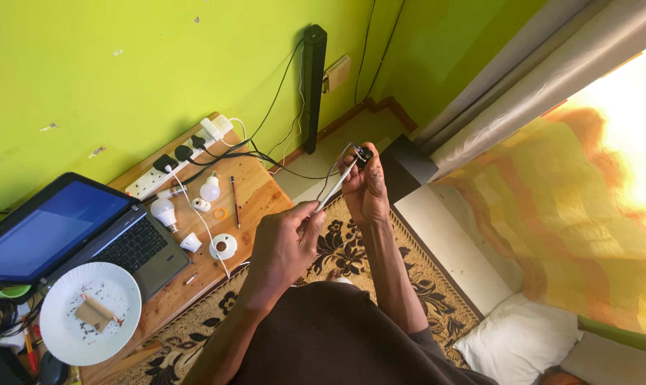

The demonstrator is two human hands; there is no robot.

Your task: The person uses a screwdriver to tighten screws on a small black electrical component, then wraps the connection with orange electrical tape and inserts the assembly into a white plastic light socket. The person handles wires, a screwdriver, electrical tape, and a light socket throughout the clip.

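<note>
Frame centre: our left hand (284, 246) grips a slim white-handled screwdriver (335, 183); right hand (366, 187) fingers pinch a small black plastic switch w/ wires (363, 155). Light, prob. fragile: hold its body, not wires.

Low table (262, 196): varnished wood, warm grain, slight sheen. Laptop (73, 235) at its left end: matt dark plastic shell, glossy screen. Plate (59, 321) at the table's near left corner: white, matt, looks like paper or foam. Bulbs (165, 212): smooth white frosted plastic domes. Power strip (152, 178) along the far edge: glossy white plastic. Screwdriver (335, 184) in the left hand (280, 249): bright metal shaft. Small black part (363, 154) in the right hand (366, 189): dull plastic. Carpet (408, 242): woven, patterned cloth. Wall (123, 64): matt green paint, chipped.
</note>
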